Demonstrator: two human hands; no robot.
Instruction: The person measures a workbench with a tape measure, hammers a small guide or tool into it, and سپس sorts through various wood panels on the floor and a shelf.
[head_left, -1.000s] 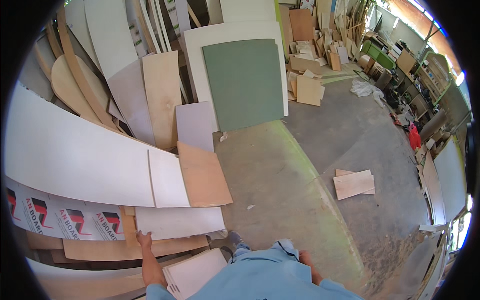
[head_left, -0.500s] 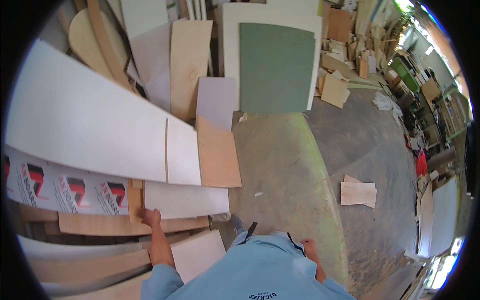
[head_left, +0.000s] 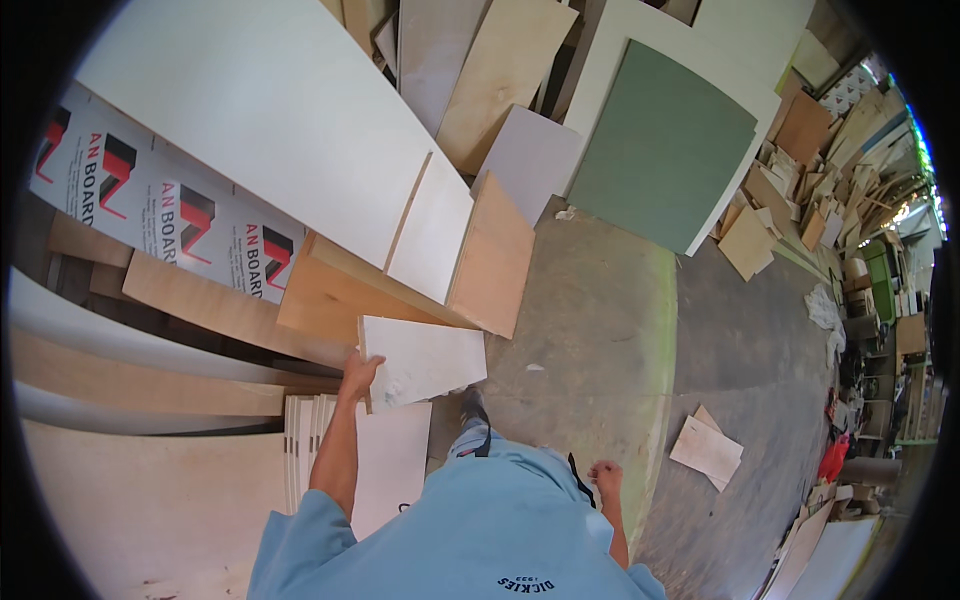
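My left hand point(head_left: 362, 375) grips the left edge of a white panel point(head_left: 430, 362), thumb on its face and the other fingers behind it. The panel is tilted, with its right end near my foot, and a grey smudge marks its lower left. Just behind it an orange-brown wooden board point(head_left: 345, 290) leans under a long white sheet point(head_left: 270, 130). My right hand point(head_left: 606, 480) hangs beside my hip over the concrete floor, fingers curled, with nothing visible in it.
A green panel point(head_left: 670, 140) leans on a larger white one ahead. Thin white boards point(head_left: 390, 465) stand by my left forearm. Two small offcuts point(head_left: 706, 452) lie on the floor at right. Scrap wood point(head_left: 790, 190) is heaped at the far right.
My left hand has drawn the white panel out from against the stack and toward me, uncovering the orange-brown board. The view has turned to the left.
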